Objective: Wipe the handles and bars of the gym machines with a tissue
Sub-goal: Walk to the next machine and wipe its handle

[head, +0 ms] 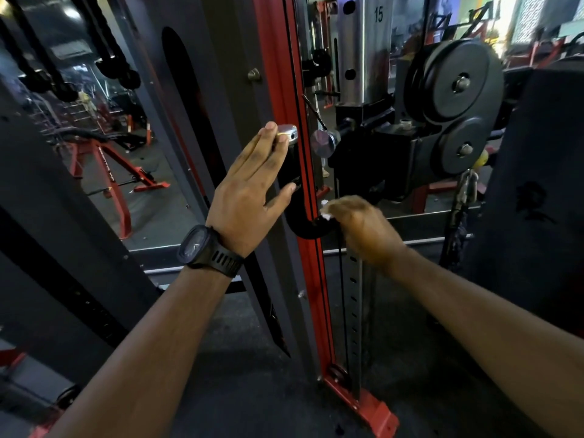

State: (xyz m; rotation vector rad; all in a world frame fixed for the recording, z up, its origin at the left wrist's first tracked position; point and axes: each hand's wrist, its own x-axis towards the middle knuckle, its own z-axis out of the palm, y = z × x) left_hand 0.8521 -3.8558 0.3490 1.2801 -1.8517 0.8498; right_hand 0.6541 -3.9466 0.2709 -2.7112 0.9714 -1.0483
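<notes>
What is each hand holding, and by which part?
Right hand: a white tissue, bunched in its grip, at the lower bend of the black handle. Left hand: nothing; straight fingers rest against the handle.

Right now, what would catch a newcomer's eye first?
At centre, the left hand, a black watch on its wrist, rests flat-fingered against a black handle by the red post. Below right, the blurred right hand holds a white tissue to the handle's curved foot. Two black pulleys loom upper right.

The dark floor (252, 390) carries the red post's foot plate (374, 410) at five o'clock. A red bench frame (123, 216) stands on it toward nine o'clock.
</notes>
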